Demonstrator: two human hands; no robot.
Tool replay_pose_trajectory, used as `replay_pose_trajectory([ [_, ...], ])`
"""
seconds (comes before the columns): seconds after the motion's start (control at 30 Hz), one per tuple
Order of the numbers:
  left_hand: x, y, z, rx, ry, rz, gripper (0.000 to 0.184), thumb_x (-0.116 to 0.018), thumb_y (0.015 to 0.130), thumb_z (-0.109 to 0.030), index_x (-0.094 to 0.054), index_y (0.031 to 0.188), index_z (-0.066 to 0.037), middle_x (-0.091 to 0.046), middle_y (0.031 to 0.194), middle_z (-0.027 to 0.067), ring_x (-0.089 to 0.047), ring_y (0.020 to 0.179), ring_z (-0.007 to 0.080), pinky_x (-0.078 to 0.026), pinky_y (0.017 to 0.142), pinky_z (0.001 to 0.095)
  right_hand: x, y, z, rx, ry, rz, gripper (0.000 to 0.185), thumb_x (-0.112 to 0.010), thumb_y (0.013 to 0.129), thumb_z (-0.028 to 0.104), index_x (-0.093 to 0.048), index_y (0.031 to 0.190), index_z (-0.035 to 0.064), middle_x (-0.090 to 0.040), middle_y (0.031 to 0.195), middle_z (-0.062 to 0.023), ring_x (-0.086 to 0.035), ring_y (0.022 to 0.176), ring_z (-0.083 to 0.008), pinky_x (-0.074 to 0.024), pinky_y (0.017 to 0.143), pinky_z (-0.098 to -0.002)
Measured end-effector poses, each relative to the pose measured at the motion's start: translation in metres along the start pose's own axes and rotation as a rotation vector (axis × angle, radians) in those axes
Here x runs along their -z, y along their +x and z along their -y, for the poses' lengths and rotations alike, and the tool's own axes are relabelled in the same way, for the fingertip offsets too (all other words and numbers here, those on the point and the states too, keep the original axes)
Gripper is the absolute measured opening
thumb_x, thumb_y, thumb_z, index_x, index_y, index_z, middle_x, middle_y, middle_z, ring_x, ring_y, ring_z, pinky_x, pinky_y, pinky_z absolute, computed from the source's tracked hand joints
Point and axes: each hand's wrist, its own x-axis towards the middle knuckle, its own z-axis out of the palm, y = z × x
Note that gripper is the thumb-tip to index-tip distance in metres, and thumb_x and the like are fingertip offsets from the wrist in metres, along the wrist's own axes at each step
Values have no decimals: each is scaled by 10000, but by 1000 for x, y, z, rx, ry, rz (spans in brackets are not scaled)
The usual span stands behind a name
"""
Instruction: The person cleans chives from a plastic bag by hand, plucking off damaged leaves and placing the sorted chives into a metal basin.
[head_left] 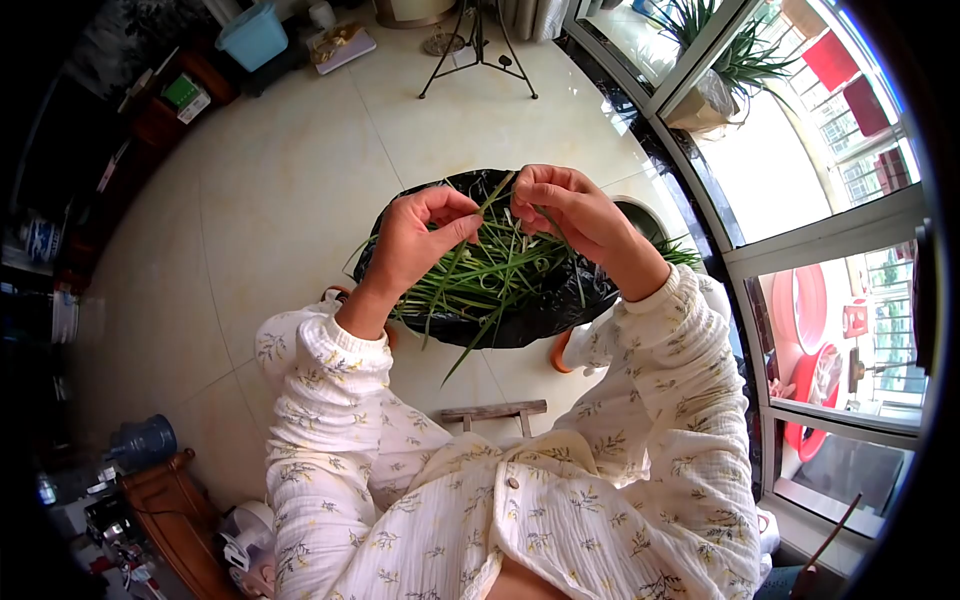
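Observation:
Flat green stalks that look like garlic chives (480, 275) lie in a loose heap on a black plastic bag (545, 315) in front of my knees. Above the heap, my left hand (418, 235) pinches one long green blade (497, 190) between thumb and fingertips. My right hand (575, 212) is close beside it, thumb and fingers closed on a thin green strand (553, 222). The two hands are a small gap apart. What supports the bag is hidden beneath it.
Behind the right wrist, a dark round container (638, 218) stands near more green leaves (678, 252). A low wooden stool (495, 412) is between my legs. Farther off are a black metal stand (478, 60) and a blue bin (252, 36). Glass doors (735, 250) run along the right.

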Motion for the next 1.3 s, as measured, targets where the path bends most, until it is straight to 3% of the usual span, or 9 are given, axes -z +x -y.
replay_pose_trajectory([
  [0.3,15,-8,13,98,-140,-7,89,-632,844,-44,-619,913,11,-644,764,43,-598,697,98,-466,677,216,26,-8,26,182,43,-52,129,-540,910,156,-547,835,51,-537,741,-13,-443,616,-76,-394,625,-218],
  [0.47,20,-14,10,155,-316,48,116,-592,873,-91,-618,931,7,-657,771,83,-598,713,135,-468,707,256,16,-2,6,215,-412,-125,156,-577,896,161,-561,812,30,-557,705,-3,-480,629,-64,-402,607,-206],
  [0.57,17,-17,7,173,-374,96,133,-574,883,-105,-615,936,10,-661,783,102,-596,719,156,-470,717,275,16,12,-34,115,-656,-163,148,-590,875,138,-579,836,-5,-556,683,-2,-537,653,-82,-441,597,-234],
  [0.63,13,-17,6,182,-377,119,139,-570,885,-109,-614,937,12,-663,792,109,-596,720,163,-471,721,282,4,17,-40,117,-1065,-195,153,-592,870,128,-582,832,-20,-566,679,-11,-560,659,-98,-461,612,-246],
  [0.67,11,-17,6,188,-367,120,141,-571,884,-111,-614,937,13,-664,797,111,-595,720,165,-471,723,283,9,22,-53,354,-1089,-182,155,-601,868,127,-586,834,-23,-580,694,-23,-559,660,-101,-463,624,-245],
  [0.8,5,-17,6,199,-353,117,146,-575,883,-116,-613,935,15,-666,806,111,-595,733,154,-471,733,279,-11,21,-40,309,-592,-177,157,-611,886,130,-597,842,-20,-589,741,-1,-541,704,-67,-459,660,-223],
  [0.93,0,-16,9,189,-322,124,141,-585,887,-116,-619,937,12,-670,802,88,-612,736,122,-476,711,245,-14,19,-48,211,-352,-111,109,-610,885,86,-576,843,-8,-586,755,8,-533,718,-45,-450,655,-196],
  [1.0,-2,-17,8,175,-307,112,136,-590,892,-107,-630,946,11,-674,796,68,-618,720,89,-477,676,210,-17,18,-46,206,-342,-94,101,-604,887,77,-569,844,-7,-585,757,5,-532,717,-43,-448,649,-194],
  [1.3,-3,-16,4,188,-353,176,141,-585,897,-114,-637,946,8,-673,783,73,-627,727,107,-479,693,221,-12,15,-46,214,-234,9,75,-591,896,66,-563,874,0,-596,794,-1,-540,733,-42,-451,656,-197],
])
